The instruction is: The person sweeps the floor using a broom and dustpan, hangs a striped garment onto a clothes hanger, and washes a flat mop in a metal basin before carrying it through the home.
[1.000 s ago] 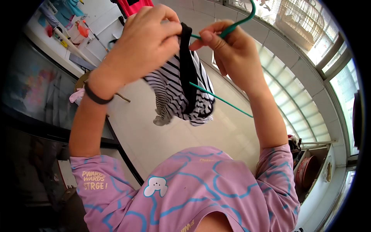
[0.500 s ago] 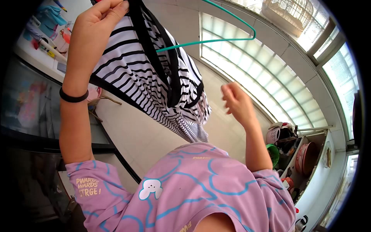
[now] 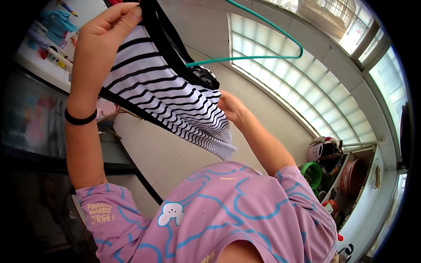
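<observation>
A white top with black stripes and black trim (image 3: 153,83) hangs in front of me, its lower end reaching down toward my chest. At the upper left, my left hand (image 3: 103,35) pinches its black edge between thumb and fingers. My right hand (image 3: 231,106) is at the garment's right side, fingers curled against the fabric and partly hidden by it. A green clothes hanger (image 3: 263,57) has one end inside the top's black-trimmed opening; its other end sticks out to the right. The hanger's upper part runs out of view.
A frosted glass window (image 3: 298,79) is ahead to the right, with a birdcage (image 3: 326,15) above. At right stands a shelf (image 3: 351,210) beside a green basin (image 3: 312,174). A glass-fronted dark cabinet (image 3: 35,118) is on the left, near a cluttered white surface (image 3: 30,65).
My right hand has moved left and up to the top's right side. The top has swung and spread out, its opening turned. The hanger has shifted slightly right and down.
</observation>
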### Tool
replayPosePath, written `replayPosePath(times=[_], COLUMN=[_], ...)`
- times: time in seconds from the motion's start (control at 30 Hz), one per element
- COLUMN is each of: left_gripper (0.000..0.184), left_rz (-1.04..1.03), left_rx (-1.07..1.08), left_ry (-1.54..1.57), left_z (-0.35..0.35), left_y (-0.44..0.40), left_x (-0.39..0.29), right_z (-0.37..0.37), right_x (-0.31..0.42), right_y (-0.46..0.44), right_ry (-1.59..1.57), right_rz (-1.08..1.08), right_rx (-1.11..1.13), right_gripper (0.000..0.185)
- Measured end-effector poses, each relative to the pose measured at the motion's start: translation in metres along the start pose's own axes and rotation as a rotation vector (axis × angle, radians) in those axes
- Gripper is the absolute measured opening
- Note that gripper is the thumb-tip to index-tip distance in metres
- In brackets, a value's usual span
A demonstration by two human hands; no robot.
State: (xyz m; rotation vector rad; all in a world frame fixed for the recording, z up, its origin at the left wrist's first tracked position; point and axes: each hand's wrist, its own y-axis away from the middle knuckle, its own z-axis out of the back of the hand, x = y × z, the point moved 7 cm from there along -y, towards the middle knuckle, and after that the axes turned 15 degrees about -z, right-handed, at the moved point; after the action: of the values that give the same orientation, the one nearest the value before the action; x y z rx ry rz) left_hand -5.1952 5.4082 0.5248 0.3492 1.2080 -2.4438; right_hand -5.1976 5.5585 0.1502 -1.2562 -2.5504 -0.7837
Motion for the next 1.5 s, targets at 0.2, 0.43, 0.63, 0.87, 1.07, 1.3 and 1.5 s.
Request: replayPosePath(times=[0.2, 0.43, 0.63, 0.87, 1.07, 1.3, 1.5], left_gripper=[0.024, 0.023, 0.022, 0.027, 0.027, 0.024, 0.031], left_rz=[-0.025, -0.061, -0.24, -0.128, -0.183, -0.147, -0.172], left_rx=[-0.018, -0.054, 0.003, -0.248, -0.433, -0.412, -0.34], left_ry=[-0.017, -0.044, -0.233, -0.075, -0.205, 0.01, 0.009], left_z=[-0.008, -0.001, -0.015, 0.0, 0.012, 0.007, 0.009], left_y=[0.011, 0.018, 0.021, 0.013, 0.013, 0.005, -0.001], left_x=[0.005, 0.012, -0.012, -0.002, -0.002, 0.013, 0.0], right_z=[-0.091, -0.141, -0.17, -0.207, -0.221, -0.19, -0.19], right_x=[-0.018, -0.022, 0.021, -0.027, 0.015, 0.009, 0.01], right_y=[0.027, 0.061, 0.07, 0.108, 0.082, 0.094, 0.108], right_ry=[-0.15, -0.107, 0.584, 1.675, 1.716, 1.787, 1.782], right_rz=[0.05, -0.129, 0.346, 1.382, 1.237, 1.075, 1.07], right_rx=[0.48, 0.817, 0.566, 0.165, 0.129, 0.119, 0.129], right_gripper=[0.039, 0.046, 0.036, 0.037, 0.037, 0.037, 0.038])
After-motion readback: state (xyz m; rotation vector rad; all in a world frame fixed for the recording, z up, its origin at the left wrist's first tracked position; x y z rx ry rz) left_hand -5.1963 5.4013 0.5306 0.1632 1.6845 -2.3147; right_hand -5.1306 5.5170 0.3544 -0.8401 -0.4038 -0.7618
